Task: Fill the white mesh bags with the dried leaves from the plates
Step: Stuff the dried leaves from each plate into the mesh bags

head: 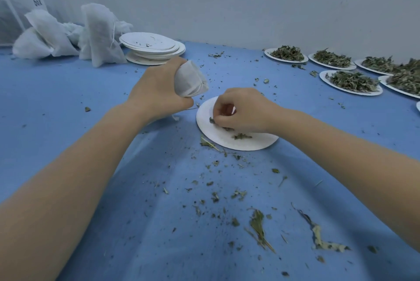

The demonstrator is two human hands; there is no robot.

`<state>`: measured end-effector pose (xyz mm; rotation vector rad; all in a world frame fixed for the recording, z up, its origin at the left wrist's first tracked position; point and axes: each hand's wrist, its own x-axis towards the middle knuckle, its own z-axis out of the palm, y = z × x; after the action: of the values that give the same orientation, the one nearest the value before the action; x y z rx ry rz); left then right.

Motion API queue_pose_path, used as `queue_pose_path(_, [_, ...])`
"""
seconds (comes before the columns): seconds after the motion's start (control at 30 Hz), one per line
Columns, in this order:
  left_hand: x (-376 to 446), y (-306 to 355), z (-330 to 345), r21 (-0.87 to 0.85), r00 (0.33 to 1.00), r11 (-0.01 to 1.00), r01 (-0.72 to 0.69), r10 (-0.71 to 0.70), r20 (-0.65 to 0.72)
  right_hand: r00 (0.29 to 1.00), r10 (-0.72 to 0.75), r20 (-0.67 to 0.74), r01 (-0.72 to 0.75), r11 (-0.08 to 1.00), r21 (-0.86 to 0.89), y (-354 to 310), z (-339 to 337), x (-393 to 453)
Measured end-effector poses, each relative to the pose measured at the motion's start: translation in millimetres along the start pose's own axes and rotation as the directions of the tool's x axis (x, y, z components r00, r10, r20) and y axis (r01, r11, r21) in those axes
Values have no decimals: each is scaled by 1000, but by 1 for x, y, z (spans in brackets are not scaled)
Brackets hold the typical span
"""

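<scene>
Bag in my left hand, last leaves under my right.

The bag sits bunched in my left hand, fingers curled round it, above the blue cloth just left of the plate. My right hand rests on that plate, fingertips pinching a few leaves there. Filled bags lie far left beside stacked plates; full plates sit far right. Crumbs litter the cloth near me.

occluded: right hand fingertips' catch unclear; mesh bag mouth inside left hand | cropped: far-right leaf plates | blurred: label
</scene>
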<state>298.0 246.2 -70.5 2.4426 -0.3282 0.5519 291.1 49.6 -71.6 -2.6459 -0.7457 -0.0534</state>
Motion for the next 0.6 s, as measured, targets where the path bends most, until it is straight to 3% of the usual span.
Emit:
queue_pose_path(0.3, [-3, 5, 3, 23, 997, 1000, -19, 17, 73, 957, 102, 270, -89, 994, -59, 9, -18, -14])
queue_pose_path(0.6, [-5, 7, 4, 61, 996, 998, -4, -1, 88, 971, -51, 232, 53, 999, -3, 2, -25, -31])
